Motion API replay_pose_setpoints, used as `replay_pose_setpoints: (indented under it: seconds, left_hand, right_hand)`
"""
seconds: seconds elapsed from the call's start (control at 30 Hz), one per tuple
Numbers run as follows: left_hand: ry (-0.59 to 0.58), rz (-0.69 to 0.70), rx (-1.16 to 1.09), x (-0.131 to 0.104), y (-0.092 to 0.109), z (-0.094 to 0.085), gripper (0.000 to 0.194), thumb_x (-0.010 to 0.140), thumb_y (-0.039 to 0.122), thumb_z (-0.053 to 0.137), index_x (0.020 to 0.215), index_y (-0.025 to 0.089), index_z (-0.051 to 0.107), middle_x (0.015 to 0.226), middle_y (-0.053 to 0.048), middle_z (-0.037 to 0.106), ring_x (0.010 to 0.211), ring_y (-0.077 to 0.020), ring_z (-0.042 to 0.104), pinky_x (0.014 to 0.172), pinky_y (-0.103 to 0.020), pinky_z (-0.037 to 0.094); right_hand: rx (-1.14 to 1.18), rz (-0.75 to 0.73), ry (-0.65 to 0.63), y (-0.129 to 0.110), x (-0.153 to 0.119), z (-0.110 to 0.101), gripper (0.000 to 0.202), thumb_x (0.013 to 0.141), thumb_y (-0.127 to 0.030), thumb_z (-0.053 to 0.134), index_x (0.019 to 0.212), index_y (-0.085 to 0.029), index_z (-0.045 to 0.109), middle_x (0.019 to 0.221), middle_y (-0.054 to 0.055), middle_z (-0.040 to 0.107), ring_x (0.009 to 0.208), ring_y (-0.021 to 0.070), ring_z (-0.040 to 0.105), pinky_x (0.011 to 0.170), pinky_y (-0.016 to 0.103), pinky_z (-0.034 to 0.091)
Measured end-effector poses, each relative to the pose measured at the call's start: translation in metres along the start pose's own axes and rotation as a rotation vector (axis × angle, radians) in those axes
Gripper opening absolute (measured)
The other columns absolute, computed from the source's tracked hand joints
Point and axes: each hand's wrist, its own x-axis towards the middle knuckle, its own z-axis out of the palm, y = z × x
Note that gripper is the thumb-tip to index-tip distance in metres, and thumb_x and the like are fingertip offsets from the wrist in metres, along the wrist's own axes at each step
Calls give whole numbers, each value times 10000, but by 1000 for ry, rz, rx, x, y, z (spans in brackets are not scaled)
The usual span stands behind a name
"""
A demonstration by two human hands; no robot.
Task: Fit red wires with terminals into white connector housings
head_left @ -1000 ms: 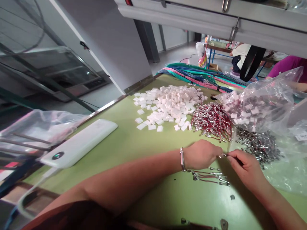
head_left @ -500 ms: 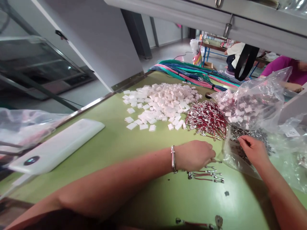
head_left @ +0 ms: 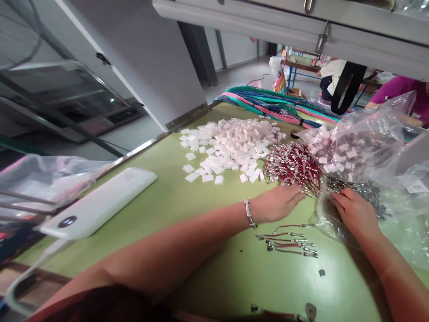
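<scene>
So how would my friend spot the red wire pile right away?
On the green table, find the big heap of white pieces. Just right of it, beside the left hand, sits the red wire pile. Unlike its white and grey neighbours, it's dark red with shiny silver bits.

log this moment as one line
left hand: at red wire pile | right hand: at dark metal parts | both grips: unclear | short red leads: grouped on green table

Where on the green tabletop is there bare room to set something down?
Bare: between the white device and the white pieces; just below the laid-out red wires, bar small scraps. Crowded: the right side, where the red-wire heap, dark pieces and plastic bag bunch together.
</scene>
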Motion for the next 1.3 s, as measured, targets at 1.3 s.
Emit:
replay_pose_setpoints:
  seconds: [1.3]
  left_hand:
    - [131,194,626,19,-12,27,250,863,2,437,970,107,637,932,-112,579,878,-235,492,737,-345,381]
  right_hand:
    - [748,174,-338,-52,-21,-39,396,935,-422,440,648,-204,604,527,-23,550,495,119,497,493,236,351]
